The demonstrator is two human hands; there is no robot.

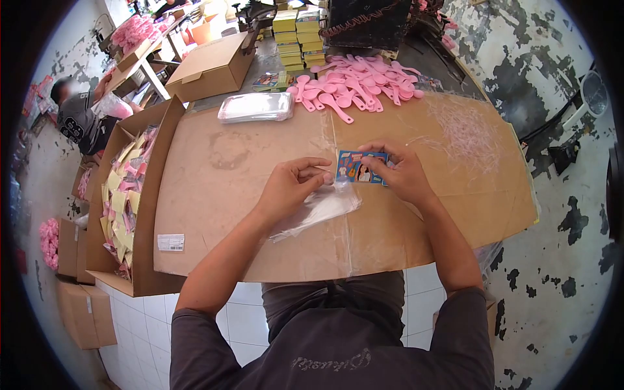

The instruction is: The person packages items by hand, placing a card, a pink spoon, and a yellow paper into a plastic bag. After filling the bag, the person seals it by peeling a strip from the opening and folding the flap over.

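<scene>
- R hand (402, 174): fingers curled narrow; printed card (356, 168) pinched at its right edge between thumb & fingertips.
- L hand (290, 186): also closed narrow; mouth of a clear bag (320, 207) gripped by thumb & forefinger. The rest of the bag lies flat below the hand.
- Card is held just right of the L fingertips, at the bag's mouth. Whether its corner is inside can't be told, as the film is too glossy.
- Surface: cardboard sheet (247, 195) used as worktop, both hands approx. at its centre.
- Beyond the hands: pile of pink spoons (354, 81), w/ a stack of clear sleeves (255, 107) to its left and thin plastic shreds (468, 127) to the right.
- Left edge: open carton (140, 260) filled w/ packed items.
- Room: another person (78, 120) is seen far left; peeling floor (552, 195) at right.
</scene>
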